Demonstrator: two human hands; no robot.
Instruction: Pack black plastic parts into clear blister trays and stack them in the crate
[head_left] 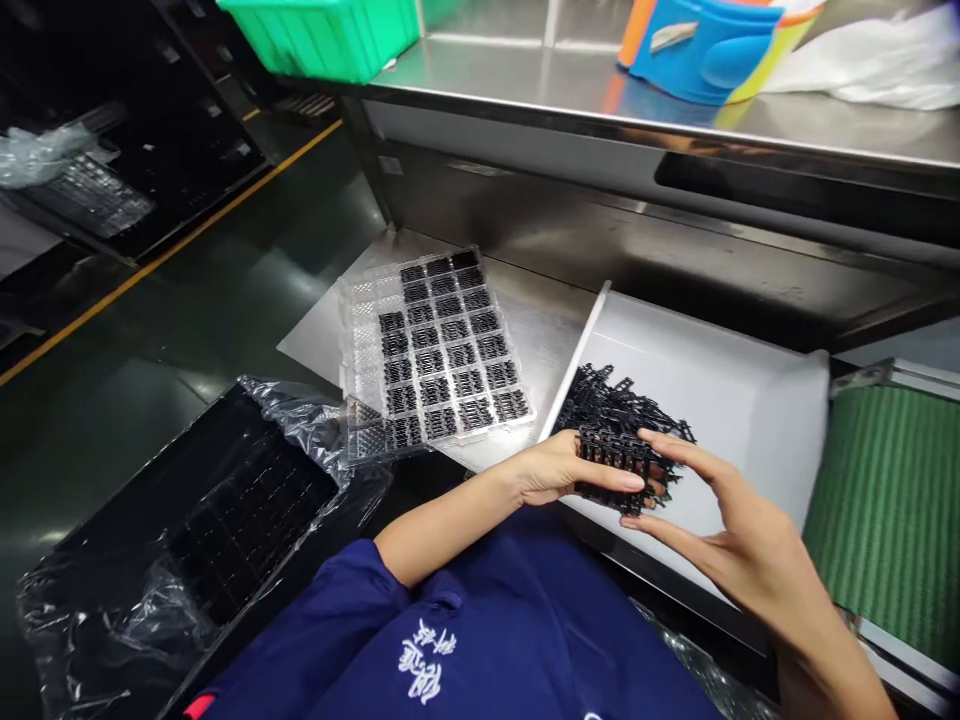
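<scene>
Over the near left corner of a white bin (720,350), my left hand (555,470) is closed around a row of small black plastic parts (611,448) lined up side by side. The thumb and forefinger of my right hand (750,530) grip the right end of that row at its top and bottom edges. Behind my hands, a loose pile of the same black parts (611,390) lies in the bin. To the left, a clear plastic compartment tray (364,340) holds rows of such parts in many cells; its left column and some upper cells hold none.
A ribbed green conveyor belt (892,500) runs at the right. On the steel shelf (517,75) above are a green crate (322,35), a blue container (694,50) and white crumpled material (877,60). Plastic-wrapped black trays (240,510) stand low at the left.
</scene>
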